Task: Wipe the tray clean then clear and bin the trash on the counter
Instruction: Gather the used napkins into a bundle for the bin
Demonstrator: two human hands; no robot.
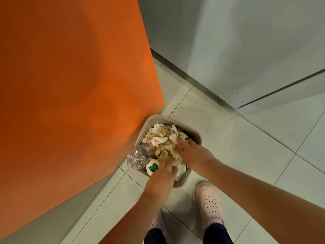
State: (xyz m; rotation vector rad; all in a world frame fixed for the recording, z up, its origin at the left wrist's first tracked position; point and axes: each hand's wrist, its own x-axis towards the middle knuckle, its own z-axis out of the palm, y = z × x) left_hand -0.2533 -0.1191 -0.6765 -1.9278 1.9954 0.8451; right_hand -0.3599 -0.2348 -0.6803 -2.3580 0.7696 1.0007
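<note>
A beige square bin (197, 133) stands on the floor beside the orange counter side. It is heaped with crumpled white and tan paper tissues (162, 138). A clear plastic bottle (138, 156) sticks out over the bin's left rim, and a white cup with a green patch (152, 167) lies at the near edge. My left hand (162, 175) presses flat on the paper at the near side, fingers spread. My right hand (190, 150) pushes down on the paper heap from the right. Neither hand visibly grips anything. The tray is out of view.
The orange panel (70, 85) fills the left of the view and touches the bin's left side. Grey wall panels (246, 50) stand behind. My feet in pale perforated shoes (210, 205) stand on the white tiled floor (237, 147) just in front of the bin.
</note>
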